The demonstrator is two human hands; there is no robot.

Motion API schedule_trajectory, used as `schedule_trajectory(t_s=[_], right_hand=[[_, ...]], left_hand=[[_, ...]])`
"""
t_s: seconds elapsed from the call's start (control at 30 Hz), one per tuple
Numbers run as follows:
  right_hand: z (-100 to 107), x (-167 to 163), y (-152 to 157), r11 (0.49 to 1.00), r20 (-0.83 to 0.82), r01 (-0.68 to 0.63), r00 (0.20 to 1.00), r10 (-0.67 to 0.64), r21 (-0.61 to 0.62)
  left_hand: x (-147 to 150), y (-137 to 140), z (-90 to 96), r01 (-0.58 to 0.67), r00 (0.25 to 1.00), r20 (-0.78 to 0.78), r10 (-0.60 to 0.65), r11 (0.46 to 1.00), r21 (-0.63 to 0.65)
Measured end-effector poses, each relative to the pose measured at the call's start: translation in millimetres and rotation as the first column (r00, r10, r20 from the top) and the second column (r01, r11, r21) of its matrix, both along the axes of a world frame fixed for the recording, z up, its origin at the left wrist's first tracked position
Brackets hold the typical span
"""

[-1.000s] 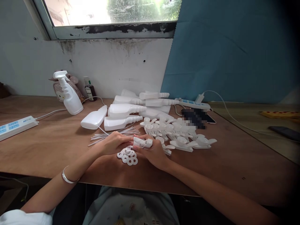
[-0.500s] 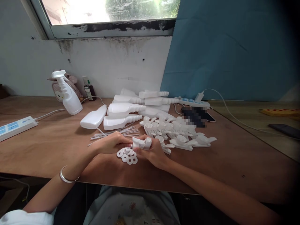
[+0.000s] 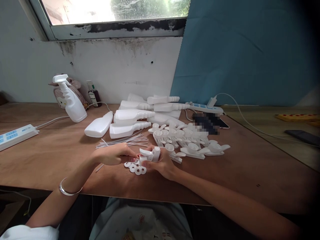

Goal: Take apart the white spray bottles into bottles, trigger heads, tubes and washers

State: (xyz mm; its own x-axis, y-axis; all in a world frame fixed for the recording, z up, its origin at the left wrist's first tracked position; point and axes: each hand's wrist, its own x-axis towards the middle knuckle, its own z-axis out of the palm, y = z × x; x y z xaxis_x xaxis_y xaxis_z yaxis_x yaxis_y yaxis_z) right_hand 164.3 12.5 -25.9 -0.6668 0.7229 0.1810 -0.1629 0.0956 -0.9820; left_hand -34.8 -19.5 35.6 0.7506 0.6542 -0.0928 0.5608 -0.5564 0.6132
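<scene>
White ring washers (image 3: 135, 169) lie on the desk (image 3: 200, 185). Just beyond, the right hand's (image 3: 164, 164) fingers grip a trigger sprayer head (image 3: 152, 155); the left hand's (image 3: 112, 154) fingers meet its collar end, their hold unclear. Farther: thin tubes (image 3: 136, 139), then bottles (image 3: 133, 115).

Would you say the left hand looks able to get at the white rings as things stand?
Probably yes: the left hand is close beside the white rings, and the front ones lie uncovered.

Free table (image 3: 250, 166) at near right, but sprayer heads (image 3: 180, 135) and bottles (image 3: 140, 115) in the way ahead.
</scene>
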Motion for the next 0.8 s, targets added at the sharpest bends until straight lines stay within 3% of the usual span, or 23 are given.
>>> schedule_trajectory(t_s=[0.27,0.5,0.6,0.8], right_hand=[[-1.4,-0.2,2.0,0.999,-0.036,0.002,0.999,-0.004,-0.053],[-7.2,-1.7,3.8,0.961,-0.015,0.181,0.983,-0.182,0.21],[-9.1,-1.1,5.3,0.942,-0.018,0.211,0.977,-0.214,0.261],[-6.7,-0.9,5.5,0.959,-0.098,0.204,0.977,-0.188,0.196]], left_hand=[[-1.1,0.9,-1.1,-0.015,1.0,-0.014,0.015,0.999,0.029],[0.4,4.2,-8.6,-0.153,0.988,0.014,0.154,0.961,0.229],[5.9,4.7,-16.4,-0.219,0.975,0.042,0.22,0.9,0.376],[16.0,2.7,-28.1,-0.317,0.945,0.153,0.29,0.687,0.654]])
